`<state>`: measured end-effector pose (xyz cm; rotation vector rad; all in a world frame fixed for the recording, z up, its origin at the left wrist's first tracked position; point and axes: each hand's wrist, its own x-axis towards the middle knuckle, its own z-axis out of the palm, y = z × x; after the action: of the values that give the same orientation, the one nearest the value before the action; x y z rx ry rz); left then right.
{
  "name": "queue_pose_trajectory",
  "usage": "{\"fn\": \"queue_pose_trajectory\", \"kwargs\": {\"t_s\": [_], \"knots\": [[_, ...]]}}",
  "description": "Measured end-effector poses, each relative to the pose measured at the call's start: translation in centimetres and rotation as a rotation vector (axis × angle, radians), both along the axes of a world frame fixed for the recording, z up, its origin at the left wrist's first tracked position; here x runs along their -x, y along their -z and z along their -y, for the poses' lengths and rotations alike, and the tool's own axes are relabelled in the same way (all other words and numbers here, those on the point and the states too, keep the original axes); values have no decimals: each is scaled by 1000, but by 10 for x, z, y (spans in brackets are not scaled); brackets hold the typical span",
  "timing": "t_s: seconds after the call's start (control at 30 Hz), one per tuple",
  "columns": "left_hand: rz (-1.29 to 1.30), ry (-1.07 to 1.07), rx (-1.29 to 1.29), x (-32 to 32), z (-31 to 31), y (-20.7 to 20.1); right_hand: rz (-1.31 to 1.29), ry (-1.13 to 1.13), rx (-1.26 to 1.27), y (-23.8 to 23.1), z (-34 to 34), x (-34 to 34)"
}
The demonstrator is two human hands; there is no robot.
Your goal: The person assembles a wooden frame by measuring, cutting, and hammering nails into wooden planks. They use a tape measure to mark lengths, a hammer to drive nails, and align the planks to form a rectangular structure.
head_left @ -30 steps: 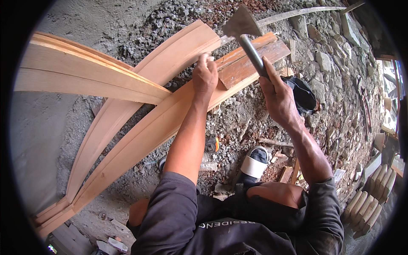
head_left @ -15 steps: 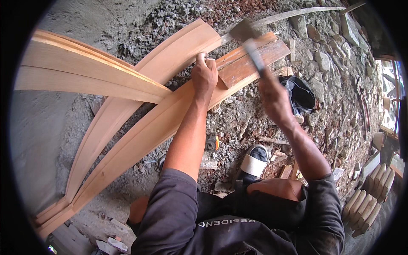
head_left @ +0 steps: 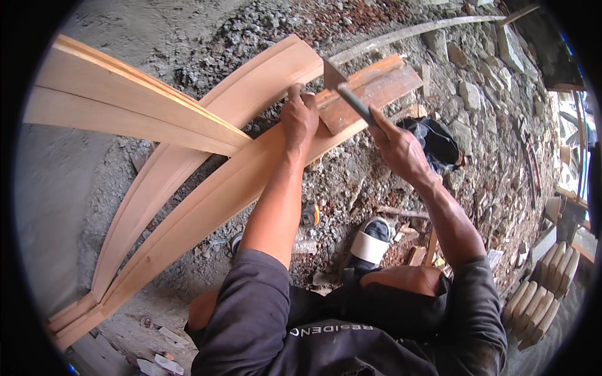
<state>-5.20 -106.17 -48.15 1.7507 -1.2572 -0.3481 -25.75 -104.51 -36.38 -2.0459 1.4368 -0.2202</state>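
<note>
My right hand (head_left: 400,150) grips the grey handle of a hatchet (head_left: 333,76), whose flat dark head is at the left end of a worn red-brown board (head_left: 376,99). That board lies on the end of a long, pale wooden beam (head_left: 213,182). My left hand (head_left: 300,119) is closed over this beam, just left of the board. What its curled fingers hold is hidden. Behind it, a second wooden beam (head_left: 257,69) spreads away from the first, and another wooden piece (head_left: 138,106) crosses from the left.
Stony ground and rubble (head_left: 351,182) surround the timber. A black bag (head_left: 436,141) lies right of the beam. A tape measure (head_left: 310,215) is near my sandalled foot (head_left: 371,241). Shaped wooden pieces (head_left: 533,307) are stacked at lower right; a plastered surface (head_left: 63,188) is at left.
My right hand and the hatchet have swung down and left, bringing the head from beyond the board to its left end, near my left hand. My left hand stays in nearly the same place.
</note>
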Motion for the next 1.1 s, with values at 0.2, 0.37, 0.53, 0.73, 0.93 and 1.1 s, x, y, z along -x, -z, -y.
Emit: {"fn": "queue_pose_trajectory", "kwargs": {"t_s": [0.2, 0.37, 0.53, 0.73, 0.93, 1.1], "knots": [[-57, -12, -79, 2, 5, 1, 166, 4, 166, 4, -7, 0], [-27, 0, -43, 1, 7, 1, -101, -14, -40, -8, 1, 4], [21, 19, 10, -6, 1, 9, 123, 260, 15, -18, -55, 27], [-113, 17, -152, 1, 5, -4, -62, 465, -64, 37, -145, 96], [-76, 62, -174, 0, 4, -10, -82, 356, -40, 101, -206, 114], [83, 106, -296, 12, 11, -7, -56, 353, -66, 119, -217, 122]]}}
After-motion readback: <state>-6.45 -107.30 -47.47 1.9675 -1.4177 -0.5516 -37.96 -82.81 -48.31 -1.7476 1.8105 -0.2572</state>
